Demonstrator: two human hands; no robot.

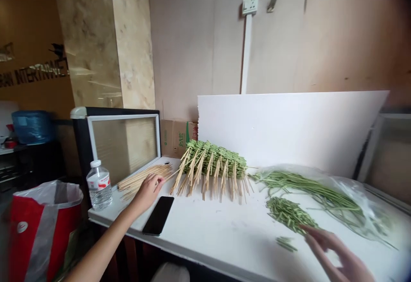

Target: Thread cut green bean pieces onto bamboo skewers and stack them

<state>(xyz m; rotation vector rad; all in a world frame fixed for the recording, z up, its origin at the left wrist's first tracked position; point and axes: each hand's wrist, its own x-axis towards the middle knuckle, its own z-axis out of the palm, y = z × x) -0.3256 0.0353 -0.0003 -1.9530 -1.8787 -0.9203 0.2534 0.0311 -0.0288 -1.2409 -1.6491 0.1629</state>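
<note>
My left hand [150, 191] is closed in a pinch on a thin bamboo skewer [172, 175] that points up and to the right. It is just over a pile of loose bamboo skewers [146, 175]. To its right lies a stack of skewered green bean pieces [216, 157], the bare stick ends [208, 179] facing me. My right hand [338, 252], slightly blurred, reaches with thumb and forefinger apart to the near edge of a heap of cut green beans [290, 213]. A few cut pieces [286, 243] lie separately in front of that heap.
Long uncut beans [314, 190] lie on a clear plastic bag [353, 192] at the right. A black phone [159, 215] and a water bottle [99, 185] are on the white table [218, 235]. A red bin [45, 230] stands left. A white board [289, 127] rises behind.
</note>
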